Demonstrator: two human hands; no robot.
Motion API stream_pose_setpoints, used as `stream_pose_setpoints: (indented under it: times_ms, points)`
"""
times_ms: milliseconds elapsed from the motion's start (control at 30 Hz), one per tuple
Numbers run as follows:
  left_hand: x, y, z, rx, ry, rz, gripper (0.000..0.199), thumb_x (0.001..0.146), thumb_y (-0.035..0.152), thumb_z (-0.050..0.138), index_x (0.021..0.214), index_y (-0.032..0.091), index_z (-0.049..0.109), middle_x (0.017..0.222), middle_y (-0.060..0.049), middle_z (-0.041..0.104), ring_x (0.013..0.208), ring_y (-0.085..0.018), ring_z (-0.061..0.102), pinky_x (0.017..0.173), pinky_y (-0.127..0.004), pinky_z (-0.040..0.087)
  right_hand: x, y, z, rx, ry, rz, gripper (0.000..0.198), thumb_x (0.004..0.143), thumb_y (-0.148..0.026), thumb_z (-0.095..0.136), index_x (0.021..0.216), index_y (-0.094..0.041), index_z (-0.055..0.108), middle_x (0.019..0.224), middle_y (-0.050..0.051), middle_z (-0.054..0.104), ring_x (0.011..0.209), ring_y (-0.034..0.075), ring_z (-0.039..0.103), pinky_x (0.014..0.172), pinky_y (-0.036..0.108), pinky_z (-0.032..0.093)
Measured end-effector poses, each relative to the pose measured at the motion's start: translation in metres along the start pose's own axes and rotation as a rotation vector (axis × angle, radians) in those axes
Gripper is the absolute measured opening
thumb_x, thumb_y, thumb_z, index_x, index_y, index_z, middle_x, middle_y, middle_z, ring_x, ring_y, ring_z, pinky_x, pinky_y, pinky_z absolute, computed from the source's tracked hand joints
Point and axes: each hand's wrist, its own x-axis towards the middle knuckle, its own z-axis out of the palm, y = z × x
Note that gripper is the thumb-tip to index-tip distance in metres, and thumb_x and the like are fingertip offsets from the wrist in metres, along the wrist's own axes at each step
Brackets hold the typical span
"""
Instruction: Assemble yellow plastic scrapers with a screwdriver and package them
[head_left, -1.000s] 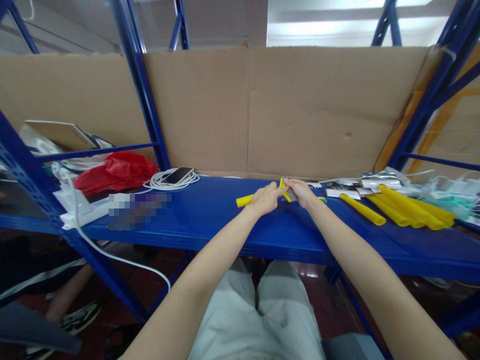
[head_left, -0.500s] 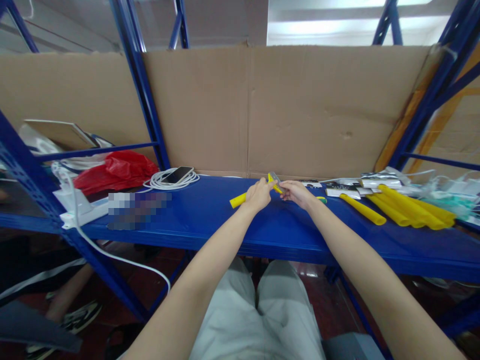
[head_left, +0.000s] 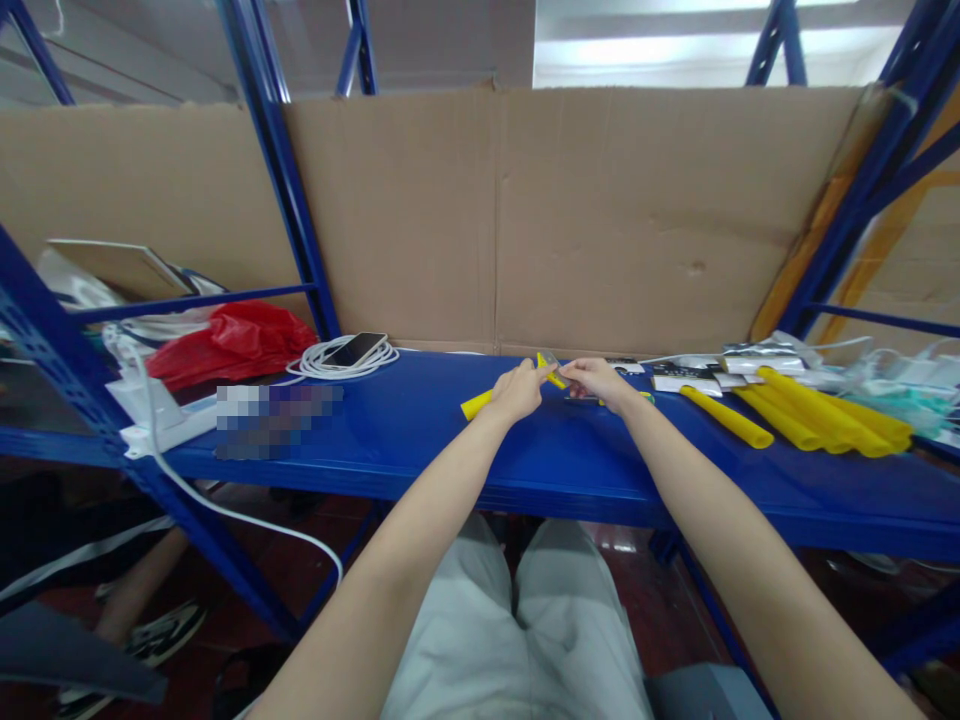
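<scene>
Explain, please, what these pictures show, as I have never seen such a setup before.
There is no machine here: a person works with two bare hands, and every picture comes from one camera worn on their head, looking forward and down. The left hand holds a slim yellow tool with a greyish head; the right hand is close by that head, though its grip is hard to tell. On the flat blue metal shelf, several long yellow tubes lie to the right, and a dark-screened phone rests on a round coil of white cable to the left.
</scene>
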Motion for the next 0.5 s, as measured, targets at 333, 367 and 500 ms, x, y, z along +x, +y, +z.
stream_pose_setpoints:
  times_ms: [333, 367, 500]
  points:
    - [0.0, -0.002, 0.0, -0.056, -0.033, 0.004, 0.044, 0.095, 0.027, 0.033, 0.138, 0.029, 0.045, 0.111, -0.008, 0.055, 0.102, -0.022, 0.058, 0.084, -0.031, 0.044, 0.017, 0.032, -0.09, -0.889, 0.538, 0.115, 0.018, 0.075, -0.012, 0.056, 0.08, -0.012, 0.073, 0.088, 0.018, 0.071, 0.087, 0.027, 0.066, 0.074, 0.032, 0.048]
    - [0.0, -0.001, 0.0, -0.058, -0.039, 0.004, 0.044, 0.095, 0.027, 0.034, 0.137, 0.029, 0.045, 0.111, -0.008, 0.055, 0.103, -0.022, 0.058, 0.085, -0.032, 0.044, 0.018, 0.036, -0.094, -0.906, 0.496, 0.149, 0.017, 0.074, -0.014, 0.058, 0.082, -0.012, 0.073, 0.087, 0.016, 0.071, 0.087, 0.027, 0.066, 0.073, 0.031, 0.048]
    - [0.0, -0.001, 0.0, -0.053, -0.052, -0.002, 0.043, 0.095, 0.027, 0.035, 0.137, 0.029, 0.046, 0.113, -0.008, 0.056, 0.103, -0.022, 0.058, 0.087, -0.031, 0.044, 0.022, 0.04, -0.092, -0.957, 0.323, 0.198, 0.019, 0.075, -0.025, 0.061, 0.084, -0.015, 0.074, 0.082, 0.011, 0.072, 0.085, 0.023, 0.066, 0.072, 0.026, 0.048]
